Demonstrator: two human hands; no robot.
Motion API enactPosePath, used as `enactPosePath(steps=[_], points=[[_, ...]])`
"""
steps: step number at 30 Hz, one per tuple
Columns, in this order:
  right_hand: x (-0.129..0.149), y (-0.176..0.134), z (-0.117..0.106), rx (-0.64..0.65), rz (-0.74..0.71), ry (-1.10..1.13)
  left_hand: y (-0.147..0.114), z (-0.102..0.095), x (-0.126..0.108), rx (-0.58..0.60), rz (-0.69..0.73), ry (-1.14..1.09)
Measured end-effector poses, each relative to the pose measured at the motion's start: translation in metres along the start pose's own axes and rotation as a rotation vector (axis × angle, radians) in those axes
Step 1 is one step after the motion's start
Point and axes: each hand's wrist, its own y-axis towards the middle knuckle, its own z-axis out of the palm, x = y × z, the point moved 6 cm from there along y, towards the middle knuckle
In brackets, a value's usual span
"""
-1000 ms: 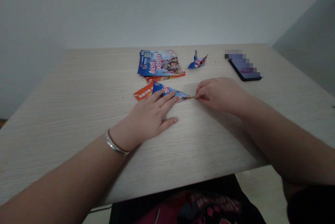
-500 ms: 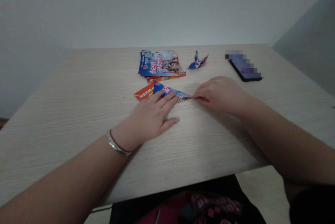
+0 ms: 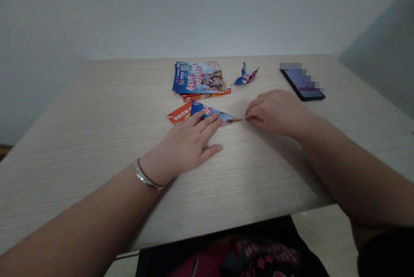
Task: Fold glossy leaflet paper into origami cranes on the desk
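Note:
My left hand (image 3: 194,141) lies flat with fingers spread, pressing a folded paper flyer (image 3: 201,108) onto the table. The flyer has a blue printed triangular flap narrowing to a point at the right, and an orange part (image 3: 180,114) sticks out at the left. Part of the paper is hidden under my fingers. Just right of the tip, my right hand (image 3: 274,112) rests with thumb and fingertips brought together. A small gap separates those fingertips from the paper, and nothing shows between them.
Behind the flyer lies a stack of blue and orange flyers (image 3: 198,79). A folded paper bird (image 3: 246,77) stands to its right. Farther right is a dark phone (image 3: 303,83). The pale wooden table (image 3: 97,139) meets a wall at the back.
My right fingertips have let go of the paper's right tip and moved slightly right, away from it. My left hand stays pressed on the flyer.

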Motion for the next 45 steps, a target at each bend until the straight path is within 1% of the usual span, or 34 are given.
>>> enactPosePath(steps=[2,5,8,17,20,22,24,30,34,37,41,43,45], points=[[0.003,0.001,0.001,-0.023,0.004,0.049,-0.001,0.0,0.0,-0.011,0.003,0.006],[0.016,0.003,0.0,-0.074,-0.072,0.139,-0.001,0.0,0.0,-0.025,-0.001,0.013],[0.026,0.004,0.003,-0.055,-0.126,0.158,-0.001,0.001,0.0,-0.02,-0.003,0.017],[0.029,0.007,0.002,0.003,-0.076,0.139,-0.001,0.002,-0.001,0.005,-0.006,0.004],[0.029,0.007,0.0,-0.018,-0.047,0.135,-0.001,0.003,-0.002,0.025,-0.001,0.005],[0.028,0.006,-0.001,-0.023,-0.034,0.108,0.0,0.003,-0.003,0.037,0.003,0.014],[0.03,0.006,0.001,0.0,-0.041,0.058,0.0,0.002,-0.004,0.041,0.004,0.027],[0.045,0.004,0.002,0.033,-0.115,-0.083,0.003,-0.001,-0.006,0.066,-0.007,0.043],[0.053,0.003,0.0,0.061,-0.14,-0.122,0.002,-0.003,-0.005,0.09,-0.039,0.059],[0.053,0.002,0.0,0.073,-0.123,-0.117,-0.004,-0.006,-0.002,0.096,-0.061,0.079],[0.05,0.003,0.001,0.044,-0.092,-0.091,-0.016,-0.017,0.0,0.102,-0.067,0.114],[0.049,0.003,0.001,0.045,-0.075,-0.087,-0.021,-0.022,0.002,0.135,-0.076,0.133],[0.049,0.004,0.002,0.073,-0.069,-0.088,-0.024,-0.026,0.005,0.191,-0.106,0.129]])
